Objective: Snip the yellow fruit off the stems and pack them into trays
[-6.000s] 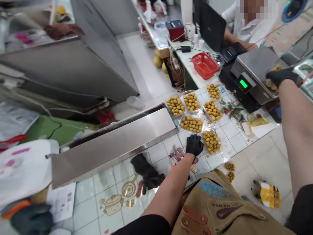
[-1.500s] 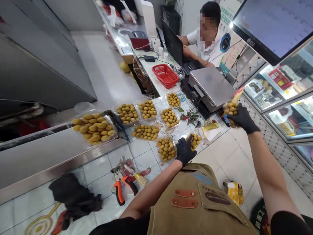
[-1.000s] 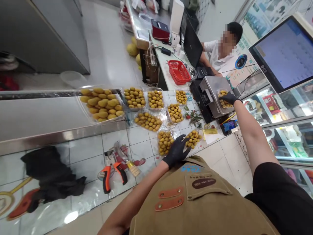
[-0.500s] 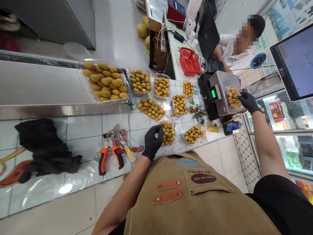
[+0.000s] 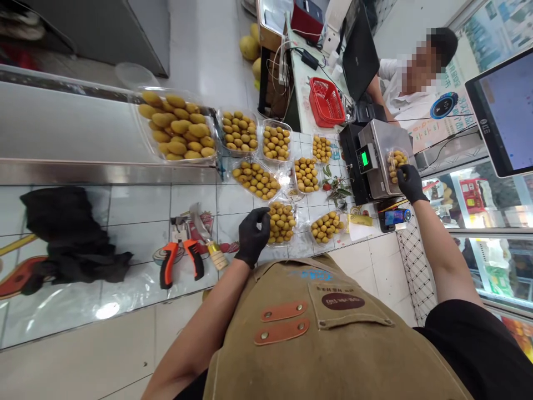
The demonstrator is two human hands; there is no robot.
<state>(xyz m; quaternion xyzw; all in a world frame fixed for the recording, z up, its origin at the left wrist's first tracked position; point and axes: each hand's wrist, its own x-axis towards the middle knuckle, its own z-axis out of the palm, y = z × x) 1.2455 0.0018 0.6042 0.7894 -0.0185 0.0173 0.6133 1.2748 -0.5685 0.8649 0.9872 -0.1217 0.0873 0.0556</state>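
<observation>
Black gloves cover both hands. My left hand (image 5: 253,236), fingers curved with a gap to the thumb, is at the left edge of a clear tray of yellow fruit (image 5: 282,223) on the tiled counter. Over on the metal scale (image 5: 377,139), my right hand (image 5: 411,183) touches the fruit at the lower right of another tray (image 5: 395,162); its fingertips are partly hidden among the fruit. The scale's display (image 5: 365,159) glows green. Several more fruit trays stand between the hands and behind them, one of them large (image 5: 179,128).
Orange-handled pliers (image 5: 182,253), a curved knife (image 5: 210,239) and black cloth (image 5: 73,233) lie at the left. A red basket (image 5: 326,103) and a laptop (image 5: 361,53) are behind. Beyond the scale is a person (image 5: 393,91); a monitor (image 5: 506,108) stands at the right.
My right hand has moved left and down, from the tray's right edge onto its fruit. My left hand stays beside its tray; the view has shifted slightly.
</observation>
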